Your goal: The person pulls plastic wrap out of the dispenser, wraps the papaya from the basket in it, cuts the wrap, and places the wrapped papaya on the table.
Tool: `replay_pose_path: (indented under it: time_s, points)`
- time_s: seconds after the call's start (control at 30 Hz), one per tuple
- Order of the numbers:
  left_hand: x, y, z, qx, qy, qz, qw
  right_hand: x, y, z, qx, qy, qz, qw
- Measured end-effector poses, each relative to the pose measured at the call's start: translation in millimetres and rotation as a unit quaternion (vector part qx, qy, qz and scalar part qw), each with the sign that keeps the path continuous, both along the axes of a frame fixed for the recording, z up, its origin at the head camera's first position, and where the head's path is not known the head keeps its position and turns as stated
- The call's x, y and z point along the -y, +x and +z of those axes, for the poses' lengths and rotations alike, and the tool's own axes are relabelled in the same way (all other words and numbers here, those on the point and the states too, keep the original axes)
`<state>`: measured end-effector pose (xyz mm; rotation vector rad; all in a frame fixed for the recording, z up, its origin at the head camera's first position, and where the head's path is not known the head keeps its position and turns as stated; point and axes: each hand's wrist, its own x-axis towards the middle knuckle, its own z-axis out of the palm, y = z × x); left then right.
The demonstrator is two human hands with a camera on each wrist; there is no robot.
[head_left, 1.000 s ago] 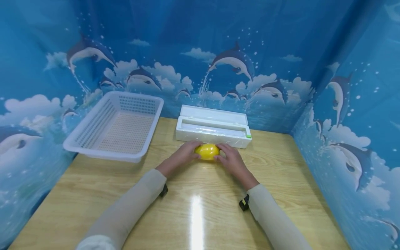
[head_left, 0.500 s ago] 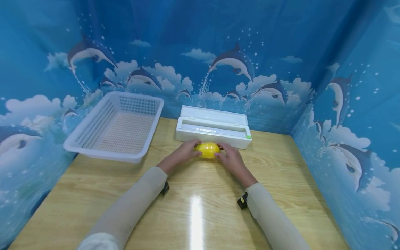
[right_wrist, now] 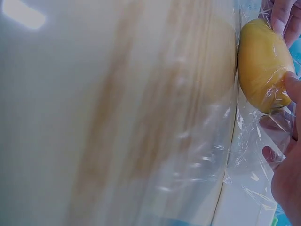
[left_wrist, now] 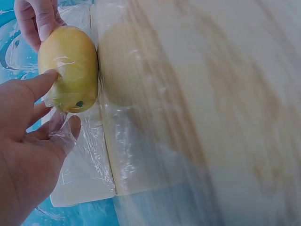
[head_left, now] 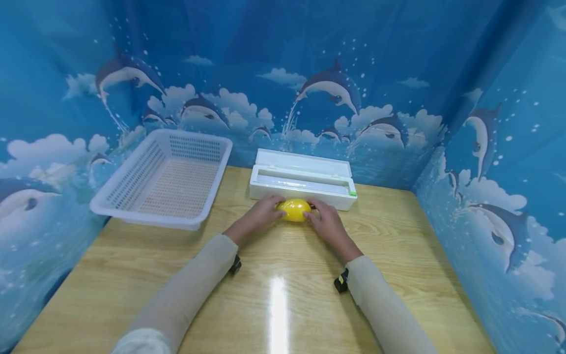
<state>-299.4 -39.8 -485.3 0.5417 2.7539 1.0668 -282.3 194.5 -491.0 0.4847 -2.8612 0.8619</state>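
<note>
A smooth yellow mango [head_left: 295, 210], covered in clear cling film, lies between both hands just in front of the long white box [head_left: 309, 195]. My left hand [head_left: 263, 211] holds the mango's left end; in the left wrist view its thumb presses the skin near a dark stem spot, and loose cling film [left_wrist: 89, 155] bunches by the fingers. At the other end my right hand [head_left: 327, 220] grips the mango, thumb on the near side. More wrinkled film [right_wrist: 254, 176] hangs around those fingers in the right wrist view. Some fingertips are hidden behind the fruit.
The white box stands with its lid raised at the table's back edge, a small green piece at its right corner. A white perforated basket [head_left: 152, 220] sits at the back left. A dolphin-print curtain [head_left: 389, 59] encloses the wooden table [head_left: 247, 305].
The mango has shifted slightly away from me, towards the box, with both hands following. The right wrist has moved a little inward. Basket and box stay in place.
</note>
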Motion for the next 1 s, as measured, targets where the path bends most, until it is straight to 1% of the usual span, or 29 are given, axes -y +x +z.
replay_pose_path:
  time_s: [0.23, 0.43, 0.7, 1.0]
  points:
    - [-2.6, 0.5, 4.0, 0.014, 0.006, 0.014, 0.9998, 0.2, -2.5, 1.0, 0.013, -0.01, -0.007, 1.0]
    - [-2.4, -0.6, 2.9, 0.006, 0.008, 0.012, 0.9999, 1.9, -3.6, 2.4, 0.034, -0.019, -0.015, 0.999]
    - [-2.2, -4.0, -0.1, -0.018, 0.02, 0.005, 0.9996, 3.1, -7.3, 2.1, 0.026, -0.033, -0.006, 0.999]
    - [-3.4, -7.4, -2.4, -0.012, 0.019, 0.011, 0.9997, 2.9, -9.2, 1.8, 0.04, -0.035, -0.009, 0.999]
